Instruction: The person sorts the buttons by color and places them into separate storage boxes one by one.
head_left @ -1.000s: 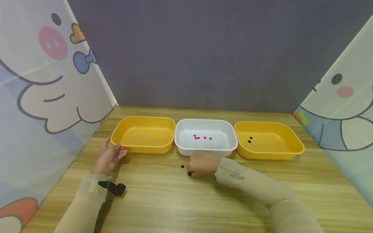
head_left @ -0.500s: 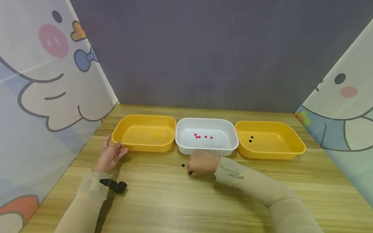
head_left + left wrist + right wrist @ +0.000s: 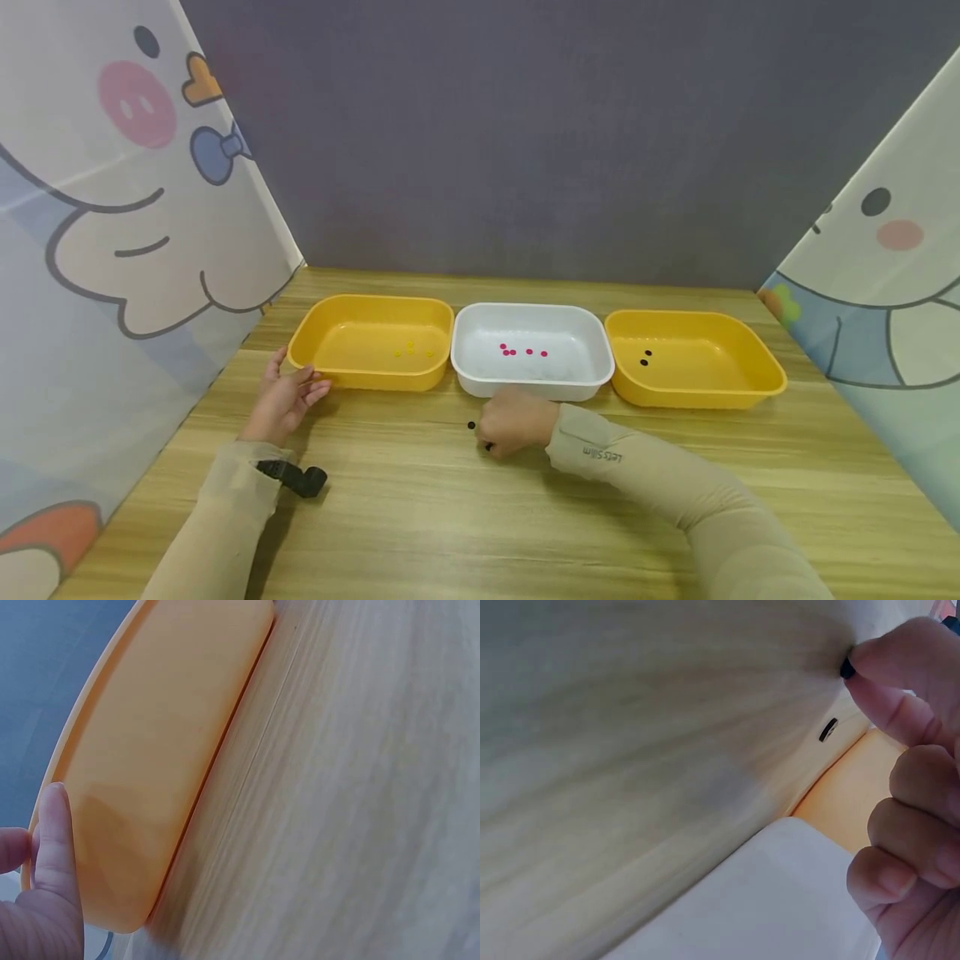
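In the head view my left hand [image 3: 279, 406] is at the near left corner of the left yellow tray [image 3: 390, 382], holding its rim. One finger [image 3: 56, 840] lies along the tray's outer wall in the left wrist view. My right hand [image 3: 517, 422] is low over the table in front of the white tray [image 3: 532, 390]. Its thumb and index finger pinch a small black disc [image 3: 847, 669], with the other fingers curled in. Another small black disc [image 3: 828, 730] lies on the table close by. My palm hides part of the table.
Several yellow discs [image 3: 410, 350] lie in the left tray and several red discs [image 3: 529, 352] in the white one. Two black discs [image 3: 644, 362] are in the right yellow tray [image 3: 690, 400]. A dark grey panel [image 3: 510, 150] stands behind, with printed cloth walls at both sides.
My right hand has shifted slightly left, keeping the black disc pinched. The left hand stays on its tray, and the head view has tilted a little.
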`<action>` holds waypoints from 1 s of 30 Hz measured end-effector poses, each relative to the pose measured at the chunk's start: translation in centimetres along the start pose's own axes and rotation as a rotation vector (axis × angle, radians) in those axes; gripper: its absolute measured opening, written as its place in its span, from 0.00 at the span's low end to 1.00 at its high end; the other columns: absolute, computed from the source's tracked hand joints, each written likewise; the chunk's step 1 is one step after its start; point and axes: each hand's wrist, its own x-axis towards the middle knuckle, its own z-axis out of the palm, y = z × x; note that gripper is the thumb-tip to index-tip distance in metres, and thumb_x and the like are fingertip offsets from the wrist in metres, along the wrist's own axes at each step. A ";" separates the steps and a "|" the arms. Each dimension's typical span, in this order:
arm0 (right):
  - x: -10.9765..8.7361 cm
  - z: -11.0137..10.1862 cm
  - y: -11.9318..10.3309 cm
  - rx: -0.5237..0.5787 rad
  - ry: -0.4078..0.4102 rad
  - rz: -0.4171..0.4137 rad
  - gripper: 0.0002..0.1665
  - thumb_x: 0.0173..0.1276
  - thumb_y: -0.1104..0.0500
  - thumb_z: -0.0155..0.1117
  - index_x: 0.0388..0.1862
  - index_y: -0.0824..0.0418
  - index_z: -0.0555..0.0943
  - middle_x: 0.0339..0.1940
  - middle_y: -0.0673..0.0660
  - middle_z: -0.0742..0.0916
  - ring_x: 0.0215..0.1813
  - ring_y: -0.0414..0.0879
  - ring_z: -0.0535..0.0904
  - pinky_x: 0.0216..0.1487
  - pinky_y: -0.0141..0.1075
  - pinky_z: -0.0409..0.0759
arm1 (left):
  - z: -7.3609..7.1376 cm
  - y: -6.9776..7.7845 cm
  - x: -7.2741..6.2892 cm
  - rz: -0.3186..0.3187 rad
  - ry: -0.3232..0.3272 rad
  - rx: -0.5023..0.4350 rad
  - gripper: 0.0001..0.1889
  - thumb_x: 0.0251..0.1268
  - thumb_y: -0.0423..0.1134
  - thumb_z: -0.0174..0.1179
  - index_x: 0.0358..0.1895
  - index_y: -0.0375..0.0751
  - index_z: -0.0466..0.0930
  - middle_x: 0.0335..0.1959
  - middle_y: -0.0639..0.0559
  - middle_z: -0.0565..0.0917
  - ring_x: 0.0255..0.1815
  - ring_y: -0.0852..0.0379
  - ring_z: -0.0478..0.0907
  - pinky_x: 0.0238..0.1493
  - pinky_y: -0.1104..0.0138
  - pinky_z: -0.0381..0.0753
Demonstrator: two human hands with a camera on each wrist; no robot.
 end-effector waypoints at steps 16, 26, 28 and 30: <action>-1.4 -1.4 1.0 0.107 0.268 -0.051 0.02 0.56 0.55 0.68 0.28 0.50 0.87 0.28 0.40 0.87 0.27 0.32 0.79 0.29 0.22 0.77 | 0.0 0.1 -0.1 -0.005 -0.009 0.007 0.43 0.74 0.26 0.40 0.75 0.66 0.23 0.28 0.49 0.74 0.22 0.56 0.80 0.30 0.70 0.86; -3.2 -1.5 1.9 0.157 0.545 -0.129 0.06 0.49 0.61 0.72 0.28 0.53 0.87 0.27 0.43 0.87 0.30 0.33 0.82 0.31 0.21 0.78 | 0.1 0.2 -0.2 -0.001 -0.001 0.032 0.43 0.74 0.27 0.41 0.75 0.65 0.23 0.29 0.49 0.73 0.23 0.56 0.80 0.31 0.71 0.85; -3.6 -1.4 2.2 0.157 0.565 -0.127 0.05 0.49 0.61 0.71 0.28 0.54 0.87 0.27 0.43 0.87 0.31 0.34 0.82 0.33 0.22 0.79 | 0.2 0.2 -0.2 -0.002 0.000 0.035 0.43 0.74 0.27 0.41 0.75 0.65 0.23 0.29 0.49 0.73 0.23 0.56 0.80 0.31 0.70 0.86; -4.1 -1.3 2.5 0.193 0.573 -0.112 0.05 0.50 0.62 0.71 0.27 0.54 0.87 0.27 0.44 0.87 0.31 0.34 0.82 0.34 0.22 0.79 | 0.2 0.2 -0.2 -0.004 -0.001 0.035 0.43 0.74 0.27 0.41 0.75 0.65 0.23 0.29 0.49 0.73 0.23 0.56 0.80 0.31 0.70 0.86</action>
